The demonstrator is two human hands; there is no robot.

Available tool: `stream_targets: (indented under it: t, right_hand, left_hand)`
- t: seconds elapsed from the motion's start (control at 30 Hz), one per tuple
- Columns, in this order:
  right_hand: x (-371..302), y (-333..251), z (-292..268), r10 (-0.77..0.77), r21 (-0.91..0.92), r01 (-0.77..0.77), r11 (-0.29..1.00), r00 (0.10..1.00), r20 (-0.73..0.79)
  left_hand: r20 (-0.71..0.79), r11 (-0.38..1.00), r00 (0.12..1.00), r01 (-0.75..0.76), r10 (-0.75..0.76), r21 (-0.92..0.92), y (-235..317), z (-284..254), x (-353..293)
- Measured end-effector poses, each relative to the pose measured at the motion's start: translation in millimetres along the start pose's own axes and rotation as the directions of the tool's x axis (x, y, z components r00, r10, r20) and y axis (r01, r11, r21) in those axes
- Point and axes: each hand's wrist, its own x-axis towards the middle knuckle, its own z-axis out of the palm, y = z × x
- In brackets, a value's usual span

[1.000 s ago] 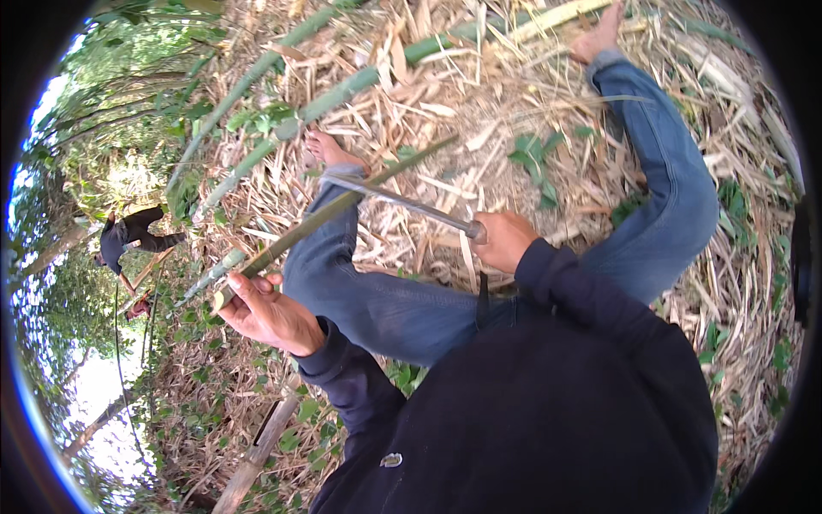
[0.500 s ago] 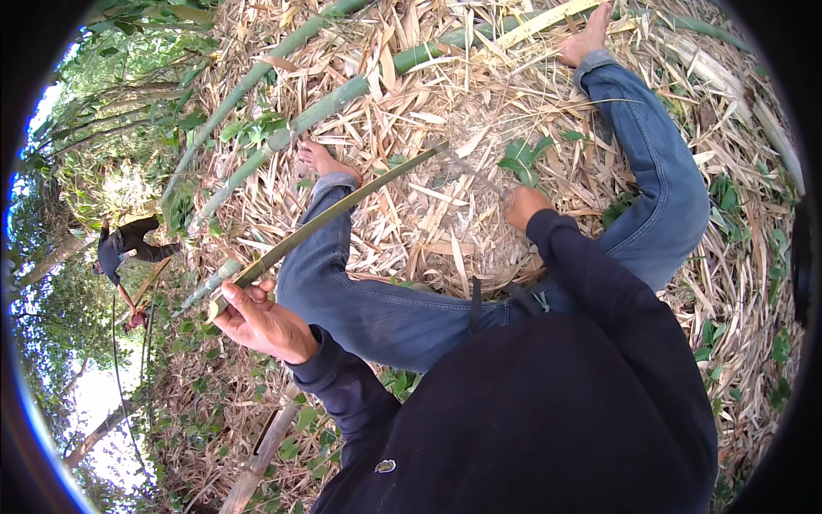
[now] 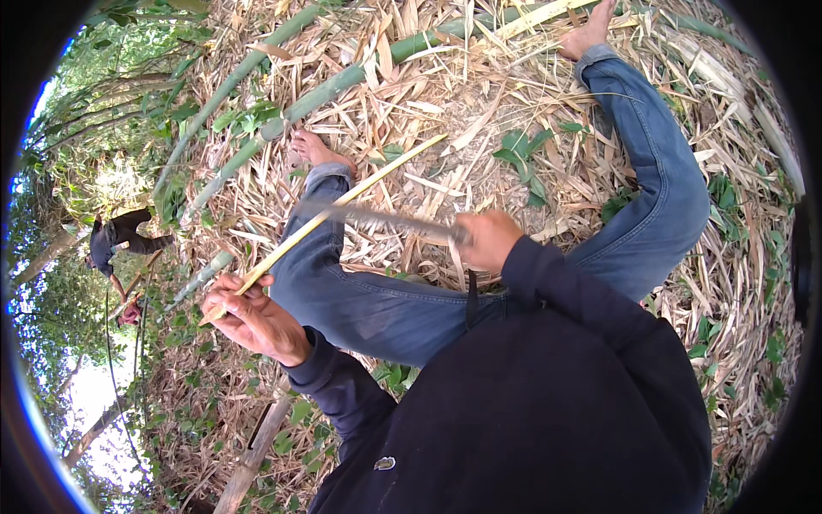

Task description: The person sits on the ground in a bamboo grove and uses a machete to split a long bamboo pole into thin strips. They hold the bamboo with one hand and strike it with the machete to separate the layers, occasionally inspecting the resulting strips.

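Fingers (image 3: 229, 283) of the bare left hand (image 3: 261, 327) are closed with the thumb on the near end of a long, narrow, pale-yellow bamboo strip (image 3: 377, 179), a short stub showing past the grip. From there the strip slants up and to the right, across the view of the left leg in blue denim (image 3: 368, 317), its far end over the ground. The bare right hand (image 3: 490, 240) is wrapped round the handle of a long, grey, motion-blurred metal blade (image 3: 385, 217), which crosses the strip near its middle; whether edge and bamboo touch cannot be told.

Half a second ago the strip showed a dull green face and the blade lay out by its far end. Now the pale face shows and the blade is back at mid-length, the right hand nearer the left. The strip appears to have been rolled over in the left grip, which would put its pale side, rather than the green, toward the blade.

Farther out, dry straw-coloured litter (image 3: 428, 111) covers the ground, with a thick, round, green bamboo pole (image 3: 342, 81) lying beyond the left foot (image 3: 318, 147).
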Motion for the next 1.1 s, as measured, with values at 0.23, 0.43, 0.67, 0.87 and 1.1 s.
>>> stream_targets:
  t: [0.23,0.43,0.67,0.87,1.1]
  right_hand:
    - [3.3,37.6,6.5,0.068,-0.062,-0.072,0.995,0.996,-0.066]
    - [28.8,92.7,3.6,0.378,-0.046,-0.382,0.923,0.922,-0.082]
    - [38.1,130.2,9.7,0.533,-0.143,-0.538,0.830,0.843,-0.077]
    - [-17.8,-34.4,-15.0,-0.029,0.104,0.027,0.994,0.999,0.021]
    - [0.0,13.5,-7.1,0.210,0.050,-0.209,0.977,0.978,-0.008]
  left_hand:
    - [0.014,1.000,1.000,-0.010,0.010,-0.006,-6.7,-11.8,-2.7]
    - [0.047,0.998,0.998,-0.037,0.040,-0.057,-11.0,-6.2,1.6]
    - [0.131,0.999,0.991,0.002,0.004,-0.047,-1.3,0.8,7.4]
    - [0.131,0.997,0.991,-0.003,0.012,-0.074,0.4,-13.4,0.1]
    - [0.170,0.998,0.985,-0.015,0.025,-0.061,3.3,-12.7,-2.9]
